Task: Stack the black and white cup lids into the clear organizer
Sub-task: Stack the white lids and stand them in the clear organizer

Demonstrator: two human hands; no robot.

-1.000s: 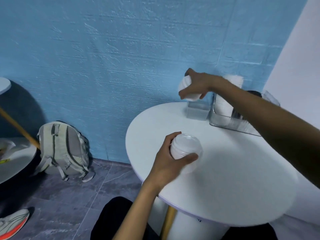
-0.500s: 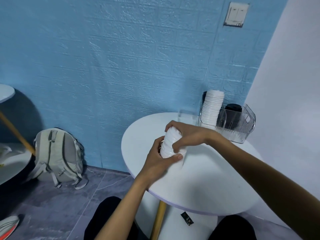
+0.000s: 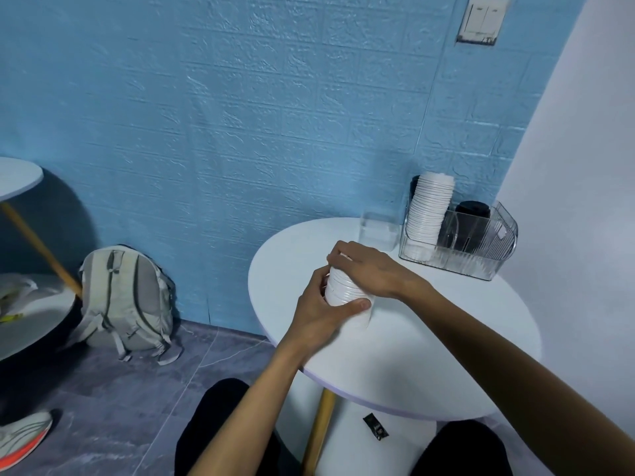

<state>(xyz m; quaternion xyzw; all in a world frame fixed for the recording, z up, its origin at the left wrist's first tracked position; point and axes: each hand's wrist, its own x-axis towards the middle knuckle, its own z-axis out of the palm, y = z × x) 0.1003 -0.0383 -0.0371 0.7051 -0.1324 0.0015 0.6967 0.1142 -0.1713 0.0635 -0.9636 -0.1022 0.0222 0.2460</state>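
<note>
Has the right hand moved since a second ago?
Yes. The right hand left the clear organizer at the table's back edge and now grips the white lid stack mid-table.

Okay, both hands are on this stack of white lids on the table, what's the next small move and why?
Probably lift the white lid stack toward the clear organizer. Both the left hand and right hand already grip it, and the organizer's white column stands at the table's far right.
</note>
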